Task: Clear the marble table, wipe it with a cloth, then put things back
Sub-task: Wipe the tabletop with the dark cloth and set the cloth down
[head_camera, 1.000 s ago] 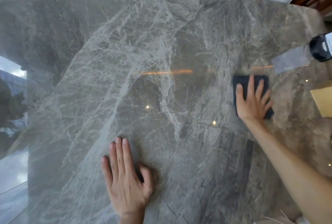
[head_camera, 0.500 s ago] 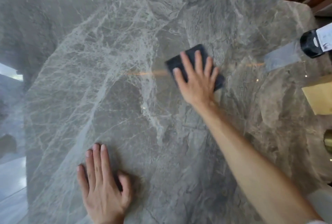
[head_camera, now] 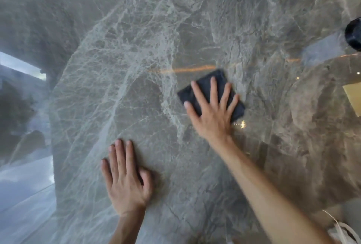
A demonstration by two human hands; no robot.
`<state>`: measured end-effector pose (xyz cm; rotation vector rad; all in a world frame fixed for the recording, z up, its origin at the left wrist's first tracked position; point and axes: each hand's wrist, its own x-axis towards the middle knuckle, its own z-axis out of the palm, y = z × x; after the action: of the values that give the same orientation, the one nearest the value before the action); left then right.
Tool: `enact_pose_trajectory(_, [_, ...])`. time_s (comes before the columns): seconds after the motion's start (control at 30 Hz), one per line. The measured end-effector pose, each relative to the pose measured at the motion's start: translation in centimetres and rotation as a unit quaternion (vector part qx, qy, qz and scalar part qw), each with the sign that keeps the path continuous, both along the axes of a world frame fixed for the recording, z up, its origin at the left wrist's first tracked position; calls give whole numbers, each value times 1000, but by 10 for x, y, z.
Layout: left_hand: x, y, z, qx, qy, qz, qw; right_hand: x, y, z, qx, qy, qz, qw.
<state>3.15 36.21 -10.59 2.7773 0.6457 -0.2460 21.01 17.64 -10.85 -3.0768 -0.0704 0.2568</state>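
The grey veined marble table fills the view. A dark folded cloth lies flat on it right of centre. My right hand presses down on the cloth with fingers spread, covering its near half. My left hand rests flat on the bare marble near the front edge, fingers together, holding nothing.
At the right edge stands a dark round object, partly cut off, with its pale reflection on the marble. A yellow flat item lies below it at the right edge. White straps show at the bottom right corner.
My right hand slid the cloth from the right side leftward and away, then back toward me to the middle. My left hand stayed planted on the marble.
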Motion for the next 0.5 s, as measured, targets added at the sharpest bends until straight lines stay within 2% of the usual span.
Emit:
enact_pose_trajectory(0.07, [-1, 1, -4, 5, -11, 1, 1000, 47, -24, -5, 2, -15, -12, 1000])
enact_pose_trajectory(0.2, [-4, 1, -6, 15, -36, -10, 999, 73, -98, -8, -23, -26, -146, 989])
enact_pose_trajectory(0.3, [-3, 1, -4, 4, -42, 1, 999, 30, -142, 2, -34, 2, -226, 973])
enact_pose_trajectory(0.4, [-3, -1, -2, -3, -45, 15, 999, -45, -125, 7, -8, 30, -279, 960])
enact_pose_trajectory(0.43, [-3, -2, -2, -3, -46, 16, 999, -69, -105, 8, -5, 40, -272, 962])
enact_pose_trajectory(0.5, [-3, -2, -2, -4, -44, 12, 999, -104, -49, 12, -3, 62, -195, 979])
